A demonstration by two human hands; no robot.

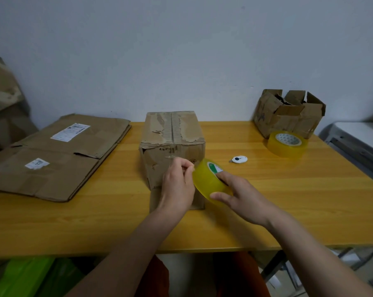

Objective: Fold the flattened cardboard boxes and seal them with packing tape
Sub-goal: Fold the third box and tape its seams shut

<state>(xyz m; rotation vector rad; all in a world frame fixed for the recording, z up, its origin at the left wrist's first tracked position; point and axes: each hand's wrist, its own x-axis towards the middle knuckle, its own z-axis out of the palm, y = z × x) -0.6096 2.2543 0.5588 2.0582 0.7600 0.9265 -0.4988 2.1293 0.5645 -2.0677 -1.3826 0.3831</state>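
The folded box (172, 146) stands mid-counter (267, 200), its top seam facing up and untaped, as far as I can tell. The right hand (243, 198) has a finger through the core of the tape roll (209, 181) and its thumb under the rim, likely to steady it. The left hand (178, 185) pinches at the roll's edge, its grip apparently closed on the loose tape end. Flattened boxes (59, 155) wait at left. A 2nd roll (287, 143), a small cutter (239, 159) and a battered box (288, 112) sit right, against a plain wall.
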